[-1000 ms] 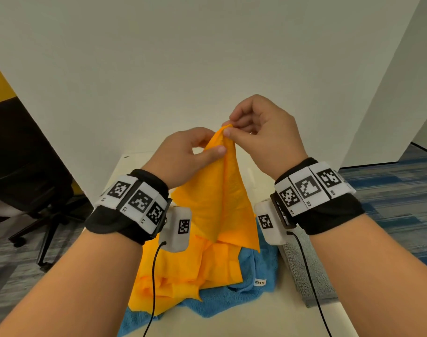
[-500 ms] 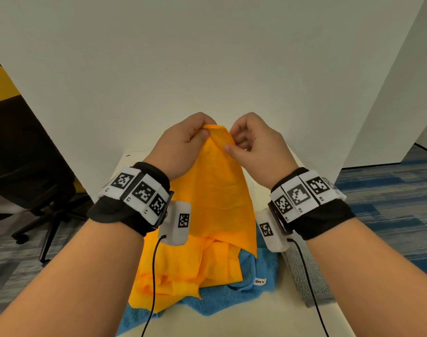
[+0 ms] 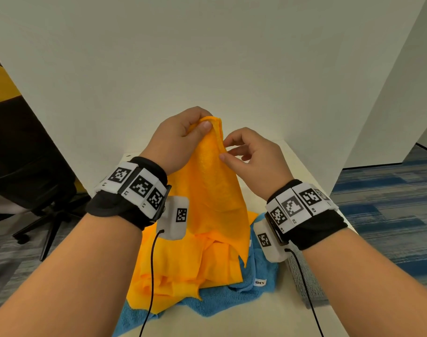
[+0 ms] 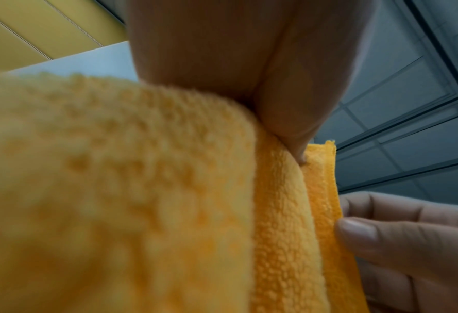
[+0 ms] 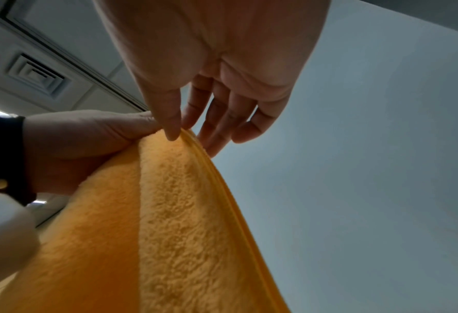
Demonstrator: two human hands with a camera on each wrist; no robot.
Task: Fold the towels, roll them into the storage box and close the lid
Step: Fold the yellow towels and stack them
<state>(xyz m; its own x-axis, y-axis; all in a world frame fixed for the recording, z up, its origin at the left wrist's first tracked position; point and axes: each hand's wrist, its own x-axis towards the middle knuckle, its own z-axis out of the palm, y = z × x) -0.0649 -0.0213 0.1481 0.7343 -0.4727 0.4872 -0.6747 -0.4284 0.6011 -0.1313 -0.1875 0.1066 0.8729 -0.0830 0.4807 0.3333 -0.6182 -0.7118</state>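
An orange towel [image 3: 215, 190] hangs from my two hands above the table [image 3: 256, 319], and its lower part lies crumpled on a blue towel [image 3: 222, 300]. My left hand [image 3: 204, 124] grips the towel's top corner between thumb and curled fingers. Just below and to the right, my right hand [image 3: 224, 149] pinches the towel's hemmed edge between thumb and forefinger. The left wrist view shows the orange towel [image 4: 142, 190] close up under my thumb. In the right wrist view the orange towel [image 5: 168, 222] has my thumb on its hem. No storage box is in view.
A grey textured item [image 3: 302, 278] lies on the table's right side, partly behind my right wrist. White partition walls [image 3: 207, 69] stand close behind the table. A black office chair [image 3: 37, 190] is on the floor at the left.
Both hands came lower. The left hand took over the towel's top corner, and the right hand slid down the edge below it.
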